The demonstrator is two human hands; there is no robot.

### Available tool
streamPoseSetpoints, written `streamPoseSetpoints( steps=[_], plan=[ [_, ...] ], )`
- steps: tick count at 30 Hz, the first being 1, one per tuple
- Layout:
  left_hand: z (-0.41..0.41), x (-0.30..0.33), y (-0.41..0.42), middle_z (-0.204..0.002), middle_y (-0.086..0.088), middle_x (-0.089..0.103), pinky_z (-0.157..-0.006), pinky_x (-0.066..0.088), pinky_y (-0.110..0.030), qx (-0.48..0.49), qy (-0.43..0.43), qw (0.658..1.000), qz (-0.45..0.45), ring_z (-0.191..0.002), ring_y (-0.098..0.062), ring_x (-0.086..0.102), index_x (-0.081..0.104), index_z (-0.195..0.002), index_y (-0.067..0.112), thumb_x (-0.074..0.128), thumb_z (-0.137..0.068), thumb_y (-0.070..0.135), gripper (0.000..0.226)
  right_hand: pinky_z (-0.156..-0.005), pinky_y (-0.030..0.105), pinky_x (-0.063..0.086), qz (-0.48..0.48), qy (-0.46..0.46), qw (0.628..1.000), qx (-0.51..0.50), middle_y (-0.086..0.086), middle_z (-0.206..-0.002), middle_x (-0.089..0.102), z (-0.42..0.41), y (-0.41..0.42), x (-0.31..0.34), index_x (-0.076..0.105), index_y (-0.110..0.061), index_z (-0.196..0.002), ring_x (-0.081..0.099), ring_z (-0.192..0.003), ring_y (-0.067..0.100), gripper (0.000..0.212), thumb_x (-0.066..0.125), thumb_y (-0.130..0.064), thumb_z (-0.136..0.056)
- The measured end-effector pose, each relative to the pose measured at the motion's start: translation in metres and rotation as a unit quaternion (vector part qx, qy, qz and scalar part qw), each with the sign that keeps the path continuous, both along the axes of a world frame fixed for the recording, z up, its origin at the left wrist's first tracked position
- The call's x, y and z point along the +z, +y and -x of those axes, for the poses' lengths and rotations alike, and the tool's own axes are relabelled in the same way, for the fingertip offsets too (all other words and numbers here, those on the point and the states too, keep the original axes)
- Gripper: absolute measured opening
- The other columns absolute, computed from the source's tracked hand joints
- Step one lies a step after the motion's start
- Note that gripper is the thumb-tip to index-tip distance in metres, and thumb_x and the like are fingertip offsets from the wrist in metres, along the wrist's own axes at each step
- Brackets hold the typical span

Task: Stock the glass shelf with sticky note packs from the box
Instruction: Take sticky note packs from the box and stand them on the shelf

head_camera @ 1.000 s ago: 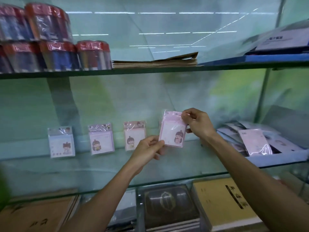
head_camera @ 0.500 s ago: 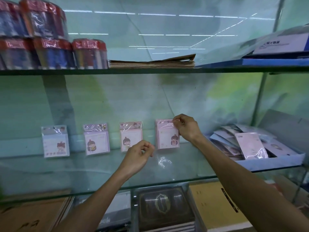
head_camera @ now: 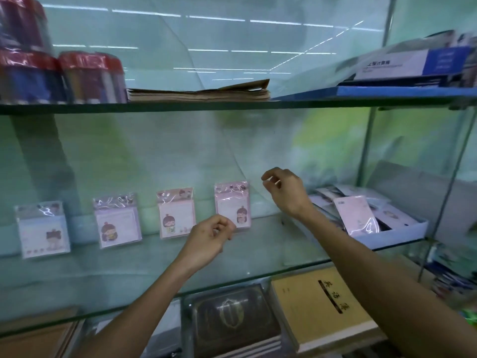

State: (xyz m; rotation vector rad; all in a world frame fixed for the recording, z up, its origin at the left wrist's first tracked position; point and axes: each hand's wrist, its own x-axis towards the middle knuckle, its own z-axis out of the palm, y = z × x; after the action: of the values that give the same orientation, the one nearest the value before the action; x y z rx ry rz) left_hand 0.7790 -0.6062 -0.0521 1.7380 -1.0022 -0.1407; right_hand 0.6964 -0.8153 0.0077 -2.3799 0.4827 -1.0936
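My left hand [head_camera: 211, 235] and right hand [head_camera: 284, 192] hang loosely curled and empty beside the fourth sticky note pack [head_camera: 233, 205], leaned upright against the back glass so its front faces outward.

Four cellophane-wrapped sticky note packs upright along back of middle glass shelf [head_camera: 258, 259]: one pale blue [head_camera: 43, 229] at frame left, three pink [head_camera: 117, 220] [head_camera: 176, 212] [head_camera: 233, 204] toward centre. One blue cardboard box [head_camera: 402, 232] at right, packs inside heaped, uncountable. Two bare hands, left [head_camera: 206, 240], right [head_camera: 285, 191]. Two books lower centre: one dark brown [head_camera: 232, 319], one yellow [head_camera: 322, 306].
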Motion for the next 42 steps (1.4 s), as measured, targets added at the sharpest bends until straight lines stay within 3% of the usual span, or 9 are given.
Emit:
streamPoseSetpoints(
  steps=[4,9,14,22,27,32,36,40,42],
  plan=[
    [0.016,0.002,-0.035,-0.084,-0.012,0.068,-0.045,0.039,-0.014,-0.043,0.001,0.999,0.009,-0.049,-0.005,0.050,0.066,-0.088,0.012,0.060,-0.094,0.021,0.012,-0.077,0.030,0.047,0.066,0.062,0.991,-0.097,0.006,-0.106,0.062,0.049,-0.029,0.003,0.065,-0.024,-0.107,0.059,-0.091,0.022,0.022,0.059,-0.035,-0.089],
    [0.043,0.003,-0.081,-0.084,-0.012,0.068,-0.045,0.040,-0.014,-0.102,-0.003,0.995,-0.002,-0.056,-0.013,0.053,0.065,-0.091,0.010,0.059,-0.095,0.021,0.013,-0.099,0.055,0.038,0.064,0.214,0.942,-0.252,0.012,-0.136,0.042,0.109,-0.054,-0.006,0.049,-0.024,-0.128,0.036,-0.128,0.038,0.057,0.057,-0.059,-0.083],
    [0.062,0.000,-0.113,-0.077,0.005,0.066,-0.048,0.045,-0.024,-0.139,0.002,0.990,-0.021,-0.057,-0.009,0.058,0.065,-0.090,0.018,0.058,-0.095,0.028,0.013,-0.101,0.056,0.038,0.012,0.279,0.926,-0.253,0.013,-0.145,0.031,0.132,-0.062,-0.019,0.038,-0.025,-0.136,0.028,-0.134,0.039,0.075,0.065,-0.060,-0.075],
    [0.064,0.003,-0.126,-0.078,0.003,0.065,-0.053,0.048,-0.032,-0.152,0.052,0.987,-0.010,-0.062,-0.015,0.060,0.067,-0.091,0.017,0.059,-0.095,0.022,0.010,-0.085,0.042,0.048,0.075,0.197,0.955,-0.209,0.018,-0.116,0.059,0.135,-0.070,-0.006,0.060,-0.018,-0.121,0.058,-0.107,0.040,0.038,0.063,-0.031,-0.085],
    [0.059,0.002,-0.123,-0.081,0.000,0.066,-0.052,0.046,-0.032,-0.152,0.077,0.985,-0.002,-0.062,-0.016,0.058,0.067,-0.093,0.014,0.059,-0.095,0.020,0.011,-0.077,0.041,0.047,0.122,0.166,0.945,-0.253,0.019,-0.113,0.061,0.133,-0.066,0.004,0.059,-0.013,-0.122,0.058,-0.100,0.042,0.035,0.054,-0.018,-0.088],
    [0.053,0.001,-0.128,-0.081,-0.001,0.065,-0.052,0.047,-0.032,-0.148,0.090,0.985,0.002,-0.062,-0.017,0.059,0.067,-0.093,0.014,0.059,-0.095,0.019,0.010,-0.072,0.047,0.053,0.132,0.090,0.949,-0.271,0.026,-0.097,0.066,0.133,-0.077,0.025,0.057,-0.004,-0.117,0.060,-0.086,0.045,0.036,0.047,-0.002,-0.083],
    [0.054,0.003,-0.134,-0.087,-0.006,0.064,-0.051,0.047,-0.030,-0.152,0.133,0.979,0.030,-0.064,-0.018,0.059,0.067,-0.096,0.009,0.060,-0.095,0.020,0.013,-0.075,0.040,0.058,0.043,-0.040,0.971,-0.232,0.018,-0.090,0.072,0.140,-0.082,0.045,0.064,-0.008,-0.114,0.068,-0.079,0.034,0.037,0.043,0.000,-0.084],
    [0.059,0.009,-0.140,-0.096,-0.011,0.063,-0.057,0.051,-0.032,-0.168,0.216,0.958,0.081,-0.069,-0.020,0.061,0.063,-0.105,0.005,0.061,-0.094,0.017,0.017,-0.052,0.023,0.046,-0.079,-0.102,0.977,-0.168,0.001,-0.069,0.072,0.137,-0.076,0.051,0.066,-0.020,-0.108,0.063,-0.056,0.006,0.039,0.047,0.000,-0.081],
    [0.063,0.013,-0.143,-0.098,-0.010,0.066,-0.063,0.053,-0.034,-0.177,0.252,0.946,0.104,-0.073,-0.021,0.063,0.061,-0.109,0.005,0.062,-0.093,0.016,0.019,-0.052,0.033,0.054,-0.170,-0.133,0.970,-0.114,0.007,-0.077,0.070,0.131,-0.074,0.046,0.066,-0.020,-0.107,0.062,-0.057,0.013,0.037,0.049,0.002,-0.083]
  ],
)
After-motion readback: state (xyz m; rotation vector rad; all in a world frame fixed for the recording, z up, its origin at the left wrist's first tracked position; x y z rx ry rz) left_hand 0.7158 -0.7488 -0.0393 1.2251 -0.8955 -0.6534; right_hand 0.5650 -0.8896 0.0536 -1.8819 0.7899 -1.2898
